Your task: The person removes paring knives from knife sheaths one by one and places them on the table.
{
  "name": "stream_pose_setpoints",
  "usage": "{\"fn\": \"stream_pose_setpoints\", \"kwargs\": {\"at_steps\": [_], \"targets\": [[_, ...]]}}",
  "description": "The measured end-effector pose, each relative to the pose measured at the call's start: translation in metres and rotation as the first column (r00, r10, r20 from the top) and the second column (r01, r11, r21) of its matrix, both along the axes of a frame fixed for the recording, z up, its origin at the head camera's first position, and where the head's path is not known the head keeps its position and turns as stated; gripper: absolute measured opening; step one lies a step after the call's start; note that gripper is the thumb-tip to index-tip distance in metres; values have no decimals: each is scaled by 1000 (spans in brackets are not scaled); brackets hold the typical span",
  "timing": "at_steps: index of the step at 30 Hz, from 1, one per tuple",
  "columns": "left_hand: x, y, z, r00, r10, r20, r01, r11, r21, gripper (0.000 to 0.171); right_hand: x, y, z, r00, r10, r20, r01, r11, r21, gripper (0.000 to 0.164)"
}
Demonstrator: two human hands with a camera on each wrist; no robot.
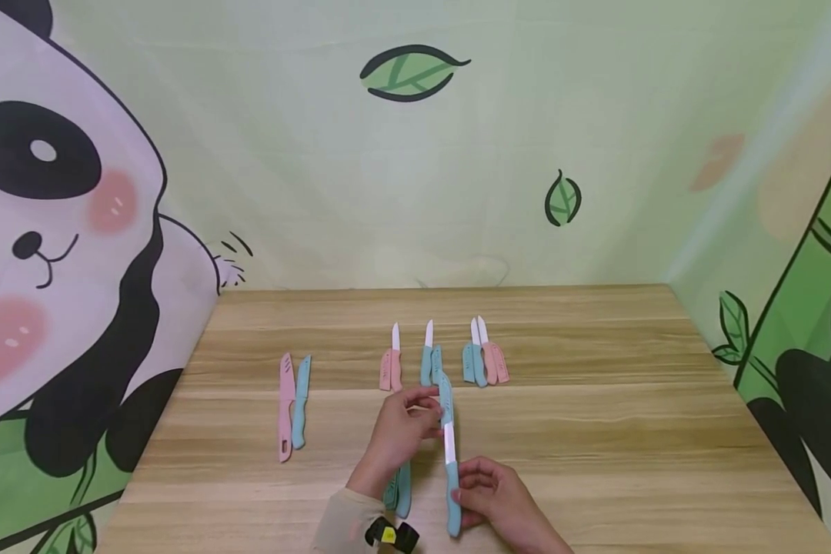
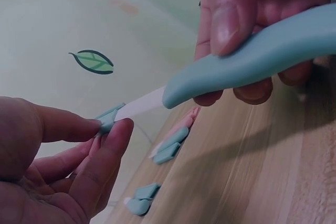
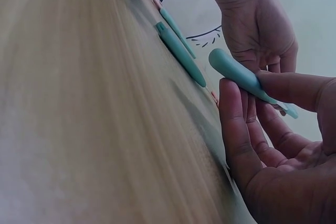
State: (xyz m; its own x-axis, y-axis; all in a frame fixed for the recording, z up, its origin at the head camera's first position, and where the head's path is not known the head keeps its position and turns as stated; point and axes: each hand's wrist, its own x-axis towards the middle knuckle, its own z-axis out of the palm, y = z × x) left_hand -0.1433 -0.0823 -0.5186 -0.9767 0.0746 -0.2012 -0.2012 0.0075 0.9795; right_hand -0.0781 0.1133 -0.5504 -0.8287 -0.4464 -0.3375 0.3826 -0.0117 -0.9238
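Between my hands is a knife with a light blue handle (image 1: 453, 496) and a white blade (image 1: 449, 444). The blade's far part sits inside a slotted light blue sheath (image 1: 446, 396), and a stretch of it shows bare. My left hand (image 1: 403, 425) pinches the sheath between thumb and fingers. My right hand (image 1: 504, 498) grips the handle, its thumb laid along one side in the left wrist view. Knife and sheath are held above the table. Under my left wrist lies another blue knife (image 1: 405, 491) beside a blue sheath (image 1: 391, 492), both partly covered.
On the wooden table (image 1: 595, 415), a pink sheathed knife (image 1: 286, 415) and a blue knife (image 1: 301, 404) lie at the left. Farther back are a pink knife (image 1: 396, 358), a blue knife (image 1: 426, 358) and a blue-and-pink pair (image 1: 485, 358), with sheaths alongside. A panda-printed cloth (image 1: 305, 154) stands behind.
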Motion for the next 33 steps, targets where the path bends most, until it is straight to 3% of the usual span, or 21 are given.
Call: {"fn": "stream_pose_setpoints", "kwargs": {"at_steps": [11,33], "targets": [[-2,-1,0,999,45,0,-45,999,4,33,3,2,-2,1000,24,7,-24,999,29,31],[-2,-2,3,999,54,0,-54,999,5,33,7,2,-3,999,32,41,-33,999,16,31]]}}
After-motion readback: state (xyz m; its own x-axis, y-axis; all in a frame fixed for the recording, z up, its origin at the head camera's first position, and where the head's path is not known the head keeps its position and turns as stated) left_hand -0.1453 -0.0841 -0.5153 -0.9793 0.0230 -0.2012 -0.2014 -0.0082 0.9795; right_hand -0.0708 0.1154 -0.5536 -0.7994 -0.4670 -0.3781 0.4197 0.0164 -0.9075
